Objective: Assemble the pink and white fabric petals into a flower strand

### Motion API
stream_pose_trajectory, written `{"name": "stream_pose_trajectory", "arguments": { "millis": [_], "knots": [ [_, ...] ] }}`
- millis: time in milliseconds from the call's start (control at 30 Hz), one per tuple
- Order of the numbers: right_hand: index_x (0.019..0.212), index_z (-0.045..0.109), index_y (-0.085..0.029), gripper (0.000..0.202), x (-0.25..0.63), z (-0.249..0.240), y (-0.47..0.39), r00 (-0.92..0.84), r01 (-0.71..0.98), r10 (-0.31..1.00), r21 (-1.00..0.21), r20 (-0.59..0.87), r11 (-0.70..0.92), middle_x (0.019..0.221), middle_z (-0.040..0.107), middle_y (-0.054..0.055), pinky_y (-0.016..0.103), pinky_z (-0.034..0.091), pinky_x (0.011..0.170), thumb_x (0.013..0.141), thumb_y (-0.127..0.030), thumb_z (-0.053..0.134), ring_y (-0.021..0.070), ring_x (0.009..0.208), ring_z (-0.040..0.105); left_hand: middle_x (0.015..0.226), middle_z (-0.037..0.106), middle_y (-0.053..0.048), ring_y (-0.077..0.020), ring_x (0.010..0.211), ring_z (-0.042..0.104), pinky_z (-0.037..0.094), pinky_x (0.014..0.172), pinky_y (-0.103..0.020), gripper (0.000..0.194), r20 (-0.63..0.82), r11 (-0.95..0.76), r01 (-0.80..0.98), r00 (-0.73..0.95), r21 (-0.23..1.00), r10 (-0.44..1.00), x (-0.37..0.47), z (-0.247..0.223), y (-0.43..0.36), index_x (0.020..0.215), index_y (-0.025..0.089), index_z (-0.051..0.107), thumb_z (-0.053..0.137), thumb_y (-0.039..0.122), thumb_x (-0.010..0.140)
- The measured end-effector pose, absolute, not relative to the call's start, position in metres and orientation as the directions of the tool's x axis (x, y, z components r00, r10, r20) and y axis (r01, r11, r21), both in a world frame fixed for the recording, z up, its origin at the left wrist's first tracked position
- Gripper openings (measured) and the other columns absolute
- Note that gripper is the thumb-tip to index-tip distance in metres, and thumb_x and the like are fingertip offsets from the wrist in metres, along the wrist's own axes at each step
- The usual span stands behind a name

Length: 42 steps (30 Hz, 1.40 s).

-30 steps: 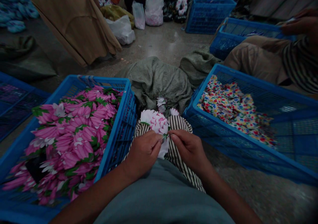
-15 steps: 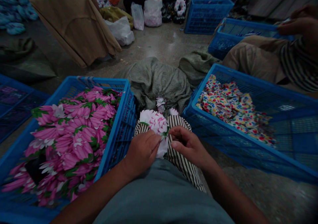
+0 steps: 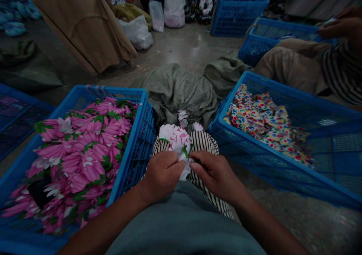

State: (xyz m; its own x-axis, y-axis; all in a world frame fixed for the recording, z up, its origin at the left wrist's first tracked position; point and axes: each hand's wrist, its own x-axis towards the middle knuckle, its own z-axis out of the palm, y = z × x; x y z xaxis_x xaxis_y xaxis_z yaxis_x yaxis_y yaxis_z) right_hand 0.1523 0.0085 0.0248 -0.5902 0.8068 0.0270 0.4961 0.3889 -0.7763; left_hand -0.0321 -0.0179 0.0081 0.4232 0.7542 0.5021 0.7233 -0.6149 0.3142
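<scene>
In the head view, the left hand (image 3: 164,175) is curled up, with its thumb pressed against its first finger. The right hand (image 3: 217,175) is half curled, its thumb and first finger close together. I can't tell if either one pinches something thin. Both are by the low end of the pink and white flower (image 3: 180,139), which sits on the lap, on striped cloth (image 3: 203,144). The flower has lots of little petals, and a green bit (image 3: 185,151) sticks up near the fingers.

On the left is a blue crate (image 3: 140,113) full of pink cloth flowers (image 3: 92,145) with green and white parts. On the right, another blue crate (image 3: 283,152) has a heap of spotty cloth (image 3: 263,123) in red, yellow, blue and white.

A crumpled grey-green sack (image 3: 181,87) lies past the knees. Farther off, a person in striped sleeves (image 3: 343,72) sits at the right. White bags (image 3: 174,12) and one more blue crate (image 3: 237,16) stand on the floor (image 3: 181,48).
</scene>
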Motion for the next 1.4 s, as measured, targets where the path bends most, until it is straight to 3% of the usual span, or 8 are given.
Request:
{"name": "stream_pose_trajectory", "arguments": {
  "millis": [333, 567, 733, 900, 1033, 1200, 1300, 1400],
  "knots": [
    [0.091, 0.061, -0.02, 0.02, 0.148, 0.028, 0.006, -0.572, 0.597, 0.818, -0.651, 0.064, 0.468, 0.076, 0.065, 0.005, 0.024, 0.041, 0.061, 0.087, -0.029, 0.043, 0.0161, 0.069, 0.06, 0.055, 0.046, 0.001, -0.0116, 0.056, 0.038, 0.025, 0.052, -0.028, 0.019, 0.514, -0.659, 0.723, 0.493, 0.206, 0.702, -0.031, 0.007, -0.016, 0.062, 0.017, 0.057, 0.051, 0.015, 0.08],
    [0.074, 0.062, -0.019, 0.025, 0.153, 0.03, 0.008, -0.562, 0.58, 0.827, -0.706, 0.015, 0.407, 0.067, 0.062, 0.002, 0.024, 0.037, 0.056, 0.087, -0.028, 0.043, 0.014, 0.062, 0.057, 0.055, 0.046, 0.001, -0.0116, 0.056, 0.038, 0.026, 0.052, -0.028, 0.02, 0.505, -0.664, 0.715, 0.5, 0.217, 0.704, -0.03, 0.008, -0.017, 0.063, 0.018, 0.058, 0.05, 0.015, 0.08],
    [0.087, 0.06, -0.018, 0.027, 0.157, 0.007, 0.016, -0.224, 0.171, 0.968, -0.982, -0.115, -0.077, 0.059, 0.052, -0.002, 0.021, 0.03, 0.042, 0.084, -0.04, 0.044, 0.0096, 0.045, 0.043, 0.055, 0.048, 0.001, -0.0111, 0.055, 0.038, 0.027, 0.051, -0.027, 0.015, 0.538, -0.673, 0.703, 0.485, 0.229, 0.689, -0.032, 0.007, -0.018, 0.067, 0.018, 0.059, 0.051, 0.013, 0.079],
    [0.1, 0.052, -0.018, 0.041, 0.139, -0.02, 0.014, -0.408, -0.275, 0.806, -0.784, -0.429, -0.556, 0.057, 0.05, -0.006, 0.017, 0.015, 0.031, 0.073, -0.049, 0.056, 0.0023, 0.031, 0.02, 0.055, 0.049, 0.001, -0.0111, 0.056, 0.04, 0.027, 0.053, -0.028, 0.015, 0.547, -0.729, 0.644, 0.535, 0.23, 0.644, -0.025, 0.004, -0.019, 0.067, 0.018, 0.059, 0.051, 0.012, 0.078],
    [0.086, 0.053, -0.019, 0.026, 0.134, -0.023, 0.017, -0.308, -0.386, 0.855, -0.767, -0.417, -0.513, 0.037, 0.033, -0.013, 0.015, 0.018, 0.027, 0.068, -0.034, 0.064, 0.004, 0.026, 0.021, 0.054, 0.048, 0.001, -0.0123, 0.056, 0.04, 0.026, 0.053, -0.028, 0.02, 0.457, -0.711, 0.632, 0.558, 0.308, 0.693, -0.02, -0.007, -0.025, 0.064, 0.018, 0.057, 0.047, 0.017, 0.081],
    [0.082, 0.051, -0.021, 0.021, 0.145, -0.022, 0.028, -0.111, -0.419, 0.92, -0.822, -0.377, -0.387, 0.049, 0.042, -0.01, 0.016, 0.021, 0.028, 0.067, -0.028, 0.064, 0.0037, 0.029, 0.026, 0.064, 0.054, -0.002, -0.013, 0.059, 0.046, 0.033, 0.054, -0.026, 0.018, 0.409, -0.729, 0.488, 0.611, 0.479, 0.678, -0.03, -0.02, -0.035, 0.07, 0.018, 0.055, 0.042, 0.011, 0.079],
    [0.081, 0.051, -0.021, 0.022, 0.146, -0.023, 0.026, -0.108, -0.43, 0.92, -0.817, -0.376, -0.385, 0.054, 0.042, -0.009, 0.016, 0.022, 0.031, 0.065, -0.026, 0.065, 0.0043, 0.034, 0.03, 0.071, 0.053, -0.002, -0.0132, 0.067, 0.049, 0.039, 0.062, -0.026, 0.009, 0.317, -0.42, 0.426, 0.293, 0.802, 0.902, -0.035, -0.022, -0.032, 0.082, 0.018, 0.054, 0.046, 0.015, 0.079],
    [0.081, 0.052, -0.02, 0.021, 0.139, -0.023, 0.021, -0.162, -0.441, 0.908, -0.795, -0.386, -0.416, 0.055, 0.04, -0.008, 0.016, 0.021, 0.032, 0.065, -0.026, 0.065, 0.0042, 0.036, 0.03, 0.09, 0.055, -0.005, -0.0139, 0.08, 0.053, 0.043, 0.07, -0.028, 0.025, -0.128, 0.129, 0.033, -0.039, 0.991, 0.991, -0.031, -0.023, -0.019, 0.099, 0.018, 0.051, 0.054, 0.031, 0.077]
  ]
}}
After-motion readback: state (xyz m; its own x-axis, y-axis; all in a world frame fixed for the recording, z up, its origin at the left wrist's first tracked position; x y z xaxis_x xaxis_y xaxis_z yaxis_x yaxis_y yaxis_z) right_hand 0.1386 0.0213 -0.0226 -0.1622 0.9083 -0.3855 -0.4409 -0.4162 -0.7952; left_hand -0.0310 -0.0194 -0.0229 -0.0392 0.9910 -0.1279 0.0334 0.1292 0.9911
